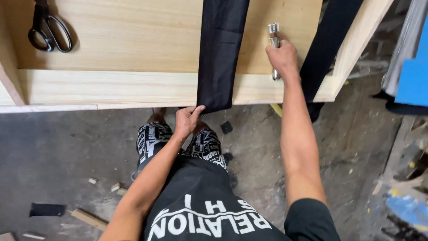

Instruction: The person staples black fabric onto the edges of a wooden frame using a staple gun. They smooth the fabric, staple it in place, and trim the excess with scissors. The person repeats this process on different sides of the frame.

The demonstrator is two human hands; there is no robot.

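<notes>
black shirt [200, 209] fills the bottom edge. scissors [49, 31] lie far left on the wooden frame [111, 85]. left hand [187, 121] pinches the lower end of the black fabric strip [218, 58], which hangs over the frame edge. right hand [281, 57] is closed around a metal stapler [274, 38], pressed on the wood.

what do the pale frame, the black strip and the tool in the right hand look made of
Pale frame: bare unfinished wood, grain visible. Black strip: matte woven fabric, probably; it drapes and creases. Tool in the right hand: shiny metal, likely steel.
</notes>
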